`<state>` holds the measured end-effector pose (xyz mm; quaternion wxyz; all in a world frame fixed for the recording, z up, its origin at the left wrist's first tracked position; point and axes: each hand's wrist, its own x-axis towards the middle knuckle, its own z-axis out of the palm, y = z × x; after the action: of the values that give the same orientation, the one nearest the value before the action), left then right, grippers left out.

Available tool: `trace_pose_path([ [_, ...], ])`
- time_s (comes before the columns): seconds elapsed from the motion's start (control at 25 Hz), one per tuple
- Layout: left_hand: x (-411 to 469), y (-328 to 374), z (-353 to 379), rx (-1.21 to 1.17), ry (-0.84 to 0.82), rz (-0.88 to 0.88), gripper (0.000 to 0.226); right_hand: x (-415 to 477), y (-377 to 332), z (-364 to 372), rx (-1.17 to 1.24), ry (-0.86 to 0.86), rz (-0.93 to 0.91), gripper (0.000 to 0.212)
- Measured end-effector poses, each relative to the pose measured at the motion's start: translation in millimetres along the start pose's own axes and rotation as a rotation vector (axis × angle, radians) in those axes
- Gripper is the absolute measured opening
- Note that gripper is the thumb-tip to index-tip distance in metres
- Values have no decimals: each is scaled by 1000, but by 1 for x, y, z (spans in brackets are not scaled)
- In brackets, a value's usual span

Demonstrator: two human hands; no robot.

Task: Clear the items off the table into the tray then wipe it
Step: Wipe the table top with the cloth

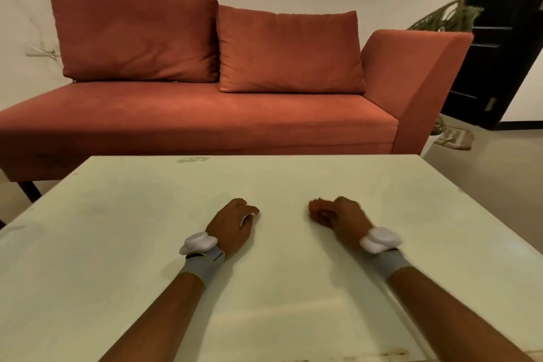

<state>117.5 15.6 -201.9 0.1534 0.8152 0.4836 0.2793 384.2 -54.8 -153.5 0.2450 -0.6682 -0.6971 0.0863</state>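
The pale white table [132,229] fills the lower half of the head view. My left hand [232,223] rests on it near the middle, knuckles up and fingers curled under. A small pale patch shows between its thumb and fingers; I cannot tell what it is. My right hand [338,217] lies a little to the right, also curled into a loose fist on the surface. Both wrists carry grey bands with white pods. No tray, cloth or loose item is in view. A faint greyish smudge [192,159] marks the table's far edge.
A rust-red sofa [205,114] with two back cushions stands just beyond the table's far edge. At the right are a potted plant [452,15], a dark door [499,53] and a small mat [455,138] on the floor.
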Motion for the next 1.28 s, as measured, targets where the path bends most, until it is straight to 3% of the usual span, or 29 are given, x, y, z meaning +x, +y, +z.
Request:
trace_pose_path([
  [0.12,0,1,-3,63,-34,2,51,1,-66,39,39,65,18,16],
  [0.2,0,1,-4,63,-30,5,50,-28,-87,47,139,-92,-218,17],
  [0.28,1,0,-2,56,-29,6,49,-64,-80,20,343,-340,-297,19],
  [0.32,2,0,-1,67,-32,7,48,-73,-67,7,287,-349,-329,22],
  [0.48,-3,9,-7,159,46,10,44,-48,-12,-1,96,-67,13,16],
  [0.56,-13,20,-10,154,74,-19,44,-25,-33,17,-48,-3,77,16],
  [0.6,-18,24,-9,129,76,-35,45,-18,-49,28,-9,1,113,15],
  [0.76,-36,26,-4,40,28,-64,52,-79,-99,34,292,-117,-221,14],
  [0.84,-37,26,-3,66,7,-48,52,-93,-79,12,352,-264,-230,19],
  [0.96,-38,25,0,160,-23,-16,53,-62,-36,11,20,-22,-9,23],
  [1.08,-40,30,-1,178,-27,17,70,-35,-59,36,-121,14,216,32],
  [1.12,-40,31,-1,171,-19,21,72,-39,-75,48,-108,13,169,29],
  [1.2,-39,30,-2,168,-9,3,64,-72,-91,52,34,-48,-107,20],
  [1.28,-40,28,0,182,-28,-8,55,-108,-87,25,399,-286,-264,23],
])
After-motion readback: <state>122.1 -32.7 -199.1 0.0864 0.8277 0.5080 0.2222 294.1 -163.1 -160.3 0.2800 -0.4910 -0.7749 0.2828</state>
